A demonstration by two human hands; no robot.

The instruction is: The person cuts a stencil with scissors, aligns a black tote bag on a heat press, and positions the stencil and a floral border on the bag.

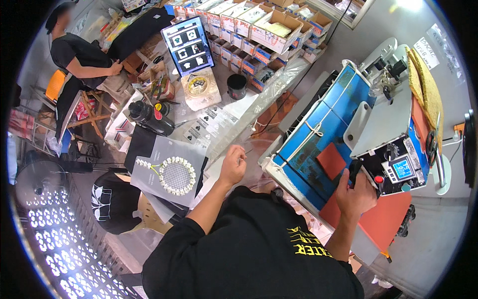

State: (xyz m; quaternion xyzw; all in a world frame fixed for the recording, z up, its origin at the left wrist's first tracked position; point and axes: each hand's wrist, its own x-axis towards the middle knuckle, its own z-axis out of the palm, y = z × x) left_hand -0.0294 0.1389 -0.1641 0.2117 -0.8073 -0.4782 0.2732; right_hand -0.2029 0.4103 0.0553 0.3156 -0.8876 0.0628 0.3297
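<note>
At four o'clock, the right hand (357, 197) gripped the black handle (354, 172) of the press (384, 115), its fingers wrapped around it. Nearer the centre, the left hand (233, 167) hung above the gap between table and bench, touching nothing, its fingers loosely curled and apparently empty.

The press stood at three o'clock beside the blue bench (318, 137), its screen (401, 168) lit. A large orange pad (389, 222) showed below its front, and a smaller red pad (331, 161) lay on the bench. Whether anything was under the head could not be told, so the stage of the pressing was uncertain.

Between eight and nine o'clock, a sheet (198, 155) bearing a white flower wreath (178, 176) lay flat on the table, its design complete and unbroken. If that was meant for pressing, the step seemed yet to come. Below it to the left, a black cloth (118, 219) carried a white design. At eleven o'clock, the display (188, 46) showed small pictures of shirts.

From twelve to one o'clock, cardboard boxes (240, 30) sat in stacked rows; the front one held a pale yellow packet (279, 29), the others mostly unclear contents. The black mug (237, 88) at twelve o'clock had a dark inside. The black bottle (149, 118) towards ten hid its contents.
</note>
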